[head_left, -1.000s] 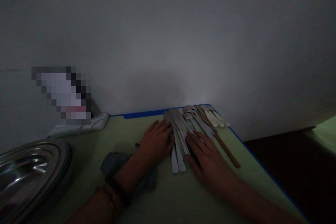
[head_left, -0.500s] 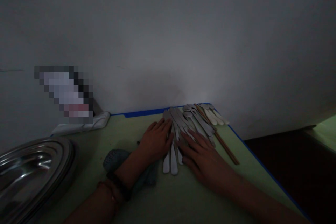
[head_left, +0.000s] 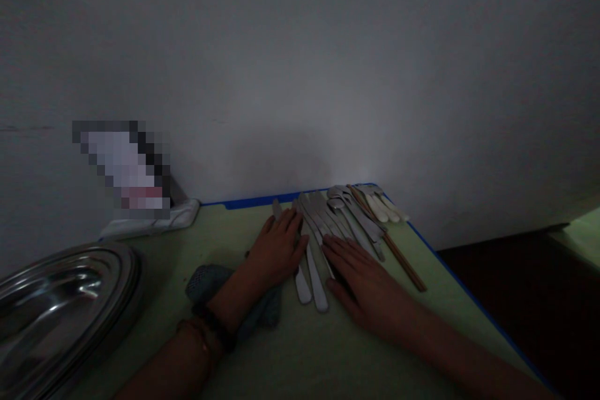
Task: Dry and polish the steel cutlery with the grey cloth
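Note:
Several table knives (head_left: 319, 287) lie side by side near the far edge, blades toward the wall and handles toward me. My left hand (head_left: 275, 249) rests flat over the leftmost knives, fingers stretched out, with one blade tip showing past its fingertips. To its right, my right hand (head_left: 359, 278) lies with fingers extended over the handles of other knives, partly hiding them. Spoons (head_left: 336, 204) sit beyond the right fingertips. Wooden chopsticks (head_left: 405, 262) and several white-handled pieces of cutlery (head_left: 377, 207) lie farther right.
A grey-blue cloth (head_left: 206, 284) is bunched under my left forearm. Stacked oval steel trays (head_left: 125, 257) stand at the left. Behind them a blurred-out upright object leans above a white packet (head_left: 182, 219). The table (head_left: 450, 306) meets a wall at the back.
The knives near my left hand have fanned out: handle ends have swung right, and a blade now shows farther left. My right fingers have drawn closer together. The view has shifted slightly.

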### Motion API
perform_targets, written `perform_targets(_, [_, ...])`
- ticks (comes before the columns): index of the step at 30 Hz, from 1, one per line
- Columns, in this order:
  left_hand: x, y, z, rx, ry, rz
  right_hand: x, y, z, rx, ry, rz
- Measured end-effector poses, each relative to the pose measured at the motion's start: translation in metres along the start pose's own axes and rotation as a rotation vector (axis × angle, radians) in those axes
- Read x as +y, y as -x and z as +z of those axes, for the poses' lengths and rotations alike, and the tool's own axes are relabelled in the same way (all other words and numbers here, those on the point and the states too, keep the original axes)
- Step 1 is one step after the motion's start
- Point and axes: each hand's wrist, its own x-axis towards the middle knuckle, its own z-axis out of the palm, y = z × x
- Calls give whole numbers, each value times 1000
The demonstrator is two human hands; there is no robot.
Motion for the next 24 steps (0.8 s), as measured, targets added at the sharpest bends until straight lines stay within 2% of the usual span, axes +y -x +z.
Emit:
perform_targets(2, [0, 0, 0, -31, 24, 33, -1, 0, 1, -9, 6, -6])
perform_targets(7, [0, -1, -3, -57, 73, 97, -3, -1, 3, 84, 88, 86])
perform_targets(12, [1, -1, -3, -23, 46, 52, -6, -4, 1, 90, 148, 195])
perform_targets(15, [1, -1, -2, -4, 39, 28, -7, -4, -1, 67, 125, 160])
perform_targets(17, [1, 0, -1, -17, 53, 65, -5, -2, 0, 72, 117, 128])
perform_targets(20, [2, 0, -1, -59, 69, 140, -1, 0, 3, 95, 150, 151])
perform_targets(24, [3, -3, 0, -89, 72, 159, -1, -1, 4, 72, 163, 167])
